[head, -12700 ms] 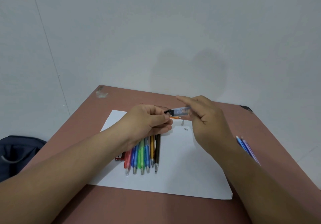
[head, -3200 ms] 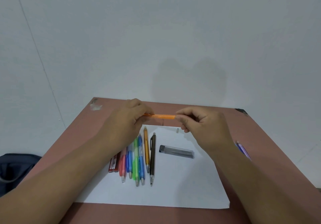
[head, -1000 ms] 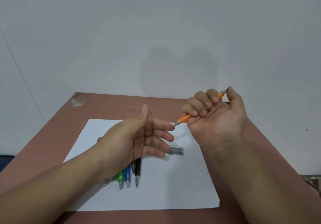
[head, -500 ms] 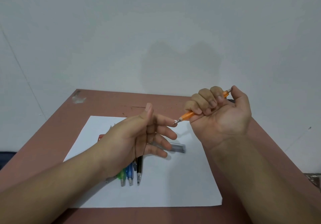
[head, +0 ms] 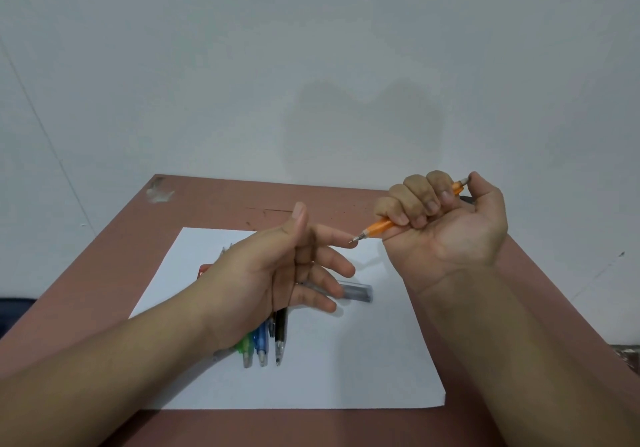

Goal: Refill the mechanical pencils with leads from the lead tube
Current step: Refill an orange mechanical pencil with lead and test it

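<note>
- Fingers of the right hand (head: 446, 224) are curling around an orange mechanical pencil (head: 381, 227), with the thumb sitting on its rear button and the metal tip slanting down to the left, a hold that looks suited to clicking lead forward after a refill.
- Index fingertip of the left hand (head: 277, 273) is meeting that tip, its other fingers lying relaxed and spread and holding nothing, seemingly to feel whether lead is coming out.
- Lead tube (head: 356, 292) is lying on the white paper sheet (head: 363, 360), just beyond the left fingers and partly hidden by them, near enough to be picked up for the next pencil.
- Remaining pencils (head: 263, 346), green, blue and black among them, are lying side by side on the sheet under the left wrist with tips pointing toward the person; how many are there cannot be told.
- Red object (head: 206, 269) is peeking out at the sheet's left, mostly covered by the left hand.
- Paper is taking up the middle of the brown table (head: 214, 204), its right half bare, which is giving open room to set the orange pencil down apart from the row.
- Both hands are working above the surface, well inside the table's side edges, with the far edge lying close behind the right fist.
</note>
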Motion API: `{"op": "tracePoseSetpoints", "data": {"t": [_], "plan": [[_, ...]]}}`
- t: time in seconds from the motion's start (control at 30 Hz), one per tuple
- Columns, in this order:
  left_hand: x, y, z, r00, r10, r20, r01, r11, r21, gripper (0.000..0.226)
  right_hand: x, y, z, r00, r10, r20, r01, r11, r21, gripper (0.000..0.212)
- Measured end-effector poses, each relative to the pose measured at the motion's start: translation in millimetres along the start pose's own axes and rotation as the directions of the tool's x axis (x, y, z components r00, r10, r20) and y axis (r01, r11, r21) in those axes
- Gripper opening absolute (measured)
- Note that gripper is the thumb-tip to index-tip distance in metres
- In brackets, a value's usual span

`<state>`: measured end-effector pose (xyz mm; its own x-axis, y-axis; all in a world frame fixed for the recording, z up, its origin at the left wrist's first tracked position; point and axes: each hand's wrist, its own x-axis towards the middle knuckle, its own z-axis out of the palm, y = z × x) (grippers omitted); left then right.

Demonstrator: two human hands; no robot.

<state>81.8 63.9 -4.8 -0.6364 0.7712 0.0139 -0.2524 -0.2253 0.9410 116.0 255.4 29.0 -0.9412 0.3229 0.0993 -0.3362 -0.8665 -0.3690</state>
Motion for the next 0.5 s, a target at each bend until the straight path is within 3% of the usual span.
{"op": "tracePoseSetpoints", "data": {"t": [0.5], "plan": [[0.6, -1.0, -1.7, 1.000, 0.000, 0.009, 0.000, 1.000, -0.010, 0.066, 0.3, 1.9, 0.1, 1.000, -0.016, 0.004, 0.016, 1.000, 0.010, 0.041]]}}
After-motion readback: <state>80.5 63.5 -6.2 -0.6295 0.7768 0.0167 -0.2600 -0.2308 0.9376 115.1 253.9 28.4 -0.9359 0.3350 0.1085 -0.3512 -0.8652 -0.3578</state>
